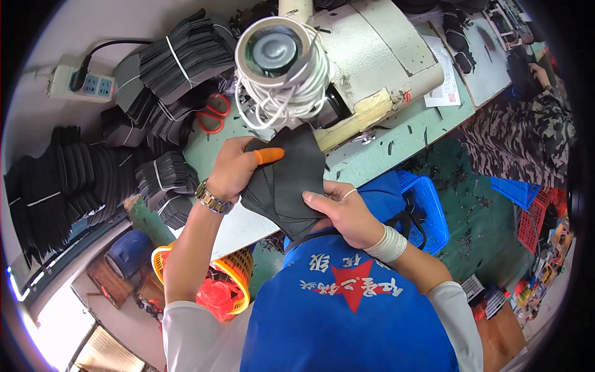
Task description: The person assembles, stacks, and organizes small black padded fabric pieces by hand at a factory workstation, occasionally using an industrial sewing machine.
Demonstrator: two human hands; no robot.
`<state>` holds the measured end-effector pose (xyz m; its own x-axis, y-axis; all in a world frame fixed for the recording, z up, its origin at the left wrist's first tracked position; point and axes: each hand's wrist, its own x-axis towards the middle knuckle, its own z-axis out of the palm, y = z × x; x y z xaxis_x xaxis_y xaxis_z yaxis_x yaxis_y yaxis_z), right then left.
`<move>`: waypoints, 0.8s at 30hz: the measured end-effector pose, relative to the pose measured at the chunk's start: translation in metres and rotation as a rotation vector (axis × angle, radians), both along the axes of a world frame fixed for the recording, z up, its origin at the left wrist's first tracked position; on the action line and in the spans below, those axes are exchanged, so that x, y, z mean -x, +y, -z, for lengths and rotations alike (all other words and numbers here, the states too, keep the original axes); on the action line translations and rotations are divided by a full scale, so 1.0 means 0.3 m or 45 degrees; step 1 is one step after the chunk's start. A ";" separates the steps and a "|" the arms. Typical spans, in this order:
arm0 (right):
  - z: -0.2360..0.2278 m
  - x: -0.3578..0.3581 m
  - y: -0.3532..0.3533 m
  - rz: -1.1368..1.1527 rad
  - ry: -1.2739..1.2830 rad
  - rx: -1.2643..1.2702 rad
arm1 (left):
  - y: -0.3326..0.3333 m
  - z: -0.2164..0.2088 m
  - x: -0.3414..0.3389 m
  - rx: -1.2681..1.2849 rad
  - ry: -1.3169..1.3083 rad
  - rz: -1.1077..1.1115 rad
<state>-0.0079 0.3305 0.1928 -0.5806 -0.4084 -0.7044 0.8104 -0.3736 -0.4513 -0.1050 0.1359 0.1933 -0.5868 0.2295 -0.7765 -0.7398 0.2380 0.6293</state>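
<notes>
A fanned stack of flat black cut pieces (296, 170) is held between both hands, just in front of the machine. My left hand (234, 166) grips its left side, with an orange finger cot (269, 155) lying across the top piece. On the lower right edge, my right hand (352, 216) pinches the stack, thumb on top and the other fingers mostly underneath. Straight above the pieces stands the pale machine (365, 43), a coil of white cord (282, 102) hanging around its round front part.
Tied bundles of black pieces (180, 59) crowd the bench's left side, beside red-handled scissors (213, 114). Below the bench are a yellow basket (245, 273) and a blue basket (434, 214). Another person in a camouflage sleeve (520, 133) is at the right. Black scraps litter the green floor (462, 232).
</notes>
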 end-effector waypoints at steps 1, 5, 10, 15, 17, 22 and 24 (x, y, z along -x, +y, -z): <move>0.007 0.003 0.007 0.000 -0.003 0.002 | 0.011 -0.006 0.018 0.043 0.002 0.058; 0.061 0.019 0.036 0.234 0.150 -0.160 | 0.053 0.010 0.027 -0.079 0.249 0.032; -0.041 0.014 0.006 -0.010 -0.021 -0.106 | -0.027 -0.054 0.056 -0.228 -0.174 0.061; 0.081 -0.016 0.020 0.316 0.246 -0.391 | 0.072 -0.035 0.065 0.377 0.523 0.413; 0.048 0.010 0.057 0.287 0.131 -0.344 | 0.047 -0.019 0.029 -0.539 0.065 -0.211; -0.001 -0.022 0.005 0.091 0.022 -0.192 | -0.019 -0.017 0.036 -0.069 -0.067 0.136; 0.012 -0.025 0.009 0.130 -0.032 -0.254 | 0.041 -0.043 0.043 0.317 0.454 0.346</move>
<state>-0.0003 0.3332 0.1892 -0.5932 -0.1998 -0.7798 0.7847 -0.3597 -0.5048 -0.1179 0.1481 0.2062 -0.7698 0.2441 -0.5897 -0.3801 0.5669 0.7308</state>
